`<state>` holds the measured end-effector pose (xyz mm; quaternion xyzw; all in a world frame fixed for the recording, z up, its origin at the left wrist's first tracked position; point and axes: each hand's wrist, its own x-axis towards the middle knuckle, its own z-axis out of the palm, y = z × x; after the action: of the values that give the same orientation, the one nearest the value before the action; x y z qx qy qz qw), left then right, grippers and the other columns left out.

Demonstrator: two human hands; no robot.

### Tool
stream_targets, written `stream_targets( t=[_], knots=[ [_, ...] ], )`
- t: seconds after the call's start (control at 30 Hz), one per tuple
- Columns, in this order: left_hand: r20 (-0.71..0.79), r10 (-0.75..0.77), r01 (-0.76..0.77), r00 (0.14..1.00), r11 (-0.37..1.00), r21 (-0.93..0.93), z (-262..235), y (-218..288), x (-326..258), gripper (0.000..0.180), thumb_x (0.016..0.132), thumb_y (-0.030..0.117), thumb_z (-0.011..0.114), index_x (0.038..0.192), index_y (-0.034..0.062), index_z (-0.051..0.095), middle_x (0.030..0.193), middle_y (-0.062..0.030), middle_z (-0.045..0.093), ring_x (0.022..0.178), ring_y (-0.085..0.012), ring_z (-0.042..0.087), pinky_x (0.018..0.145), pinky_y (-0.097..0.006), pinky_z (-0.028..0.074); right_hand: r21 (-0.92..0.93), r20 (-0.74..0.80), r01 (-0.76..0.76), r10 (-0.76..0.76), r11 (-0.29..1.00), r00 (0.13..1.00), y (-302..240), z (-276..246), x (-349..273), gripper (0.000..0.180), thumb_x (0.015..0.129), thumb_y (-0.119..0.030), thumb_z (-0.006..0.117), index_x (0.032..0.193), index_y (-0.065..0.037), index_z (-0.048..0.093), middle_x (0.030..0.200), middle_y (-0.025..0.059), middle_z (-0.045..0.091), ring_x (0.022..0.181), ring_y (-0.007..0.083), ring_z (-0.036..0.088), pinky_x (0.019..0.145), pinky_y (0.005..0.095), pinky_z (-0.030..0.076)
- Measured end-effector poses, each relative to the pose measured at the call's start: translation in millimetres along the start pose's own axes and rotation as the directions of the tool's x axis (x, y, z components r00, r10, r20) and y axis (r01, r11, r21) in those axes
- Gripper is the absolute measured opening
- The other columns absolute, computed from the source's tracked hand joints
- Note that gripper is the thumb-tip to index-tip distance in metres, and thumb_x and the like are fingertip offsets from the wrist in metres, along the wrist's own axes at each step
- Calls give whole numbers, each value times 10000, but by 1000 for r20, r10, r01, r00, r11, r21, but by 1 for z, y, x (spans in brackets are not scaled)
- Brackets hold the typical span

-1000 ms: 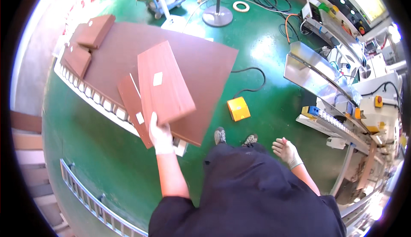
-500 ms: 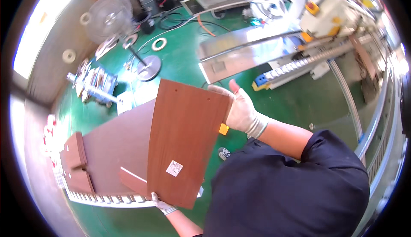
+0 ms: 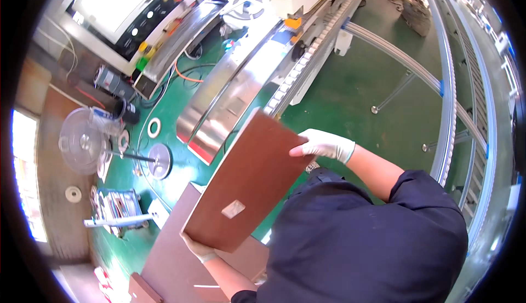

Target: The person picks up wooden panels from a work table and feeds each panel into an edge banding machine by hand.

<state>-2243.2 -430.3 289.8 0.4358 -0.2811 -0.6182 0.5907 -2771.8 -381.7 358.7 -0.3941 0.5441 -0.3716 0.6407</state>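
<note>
A reddish-brown board (image 3: 257, 174) with a small pale label (image 3: 233, 209) on its face is held up in front of me, tilted. My left hand (image 3: 197, 247), in a pale glove, grips its near left corner. At the far right corner, my gloved right hand (image 3: 326, 145) closes on the edge, the thumb lying over the face. Some fingers of both hands are hidden by the board. Below and to the left lies a larger brown panel (image 3: 170, 243), with a smaller brown piece (image 3: 143, 289) at its far left end.
Ahead stands a machine with a shiny metal bed (image 3: 219, 111) and a toothed rail (image 3: 307, 56). Roller conveyor rails (image 3: 448, 100) run along the right. A standing fan (image 3: 85, 141), a small cart (image 3: 123, 207) and a control panel (image 3: 123, 15) are at the left.
My view has turned right, toward the machine. The board has swung and tilted with both hands still on it. My right thumb, raised before, now rests on the board.
</note>
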Motion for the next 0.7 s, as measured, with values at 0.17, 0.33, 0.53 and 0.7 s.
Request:
stream_targets(
  t=[0.17,0.33,0.53,0.7],
  knots=[
    [386,-177,106,905,974,200,188,23,56,624,1102,360,465,1607,27,312,1563,-141,453,1374,-285,513,1166,-433,411,437,-312,49,101,898,945,114,-69,-23,562,963,-456,697,1342,-46,639,1194,75,725,1050,180,700,840,374,582],
    [592,-305,-28,746,874,485,270,-2,92,695,1079,314,541,1653,80,227,1599,-114,397,1422,-217,417,1165,-359,340,693,-601,325,267,643,753,190,-87,-55,421,995,-457,668,1239,-116,631,1086,18,722,909,150,692,692,360,557],
    [535,-209,-416,818,427,803,235,-100,171,606,1036,340,598,1544,54,430,1482,-208,534,1343,-362,527,1136,-423,405,651,-738,474,347,593,579,189,-119,-49,319,1023,-353,647,1267,-159,575,1009,-10,674,856,146,665,627,327,526],
    [482,-155,-496,862,-456,739,235,-140,182,1021,835,563,713,1599,38,285,1650,-251,278,1538,-461,207,1252,-543,176,660,-748,450,465,602,474,179,-137,-35,352,1009,-423,645,1284,-222,552,1179,-34,656,950,168,666,640,356,545]
  ],
)
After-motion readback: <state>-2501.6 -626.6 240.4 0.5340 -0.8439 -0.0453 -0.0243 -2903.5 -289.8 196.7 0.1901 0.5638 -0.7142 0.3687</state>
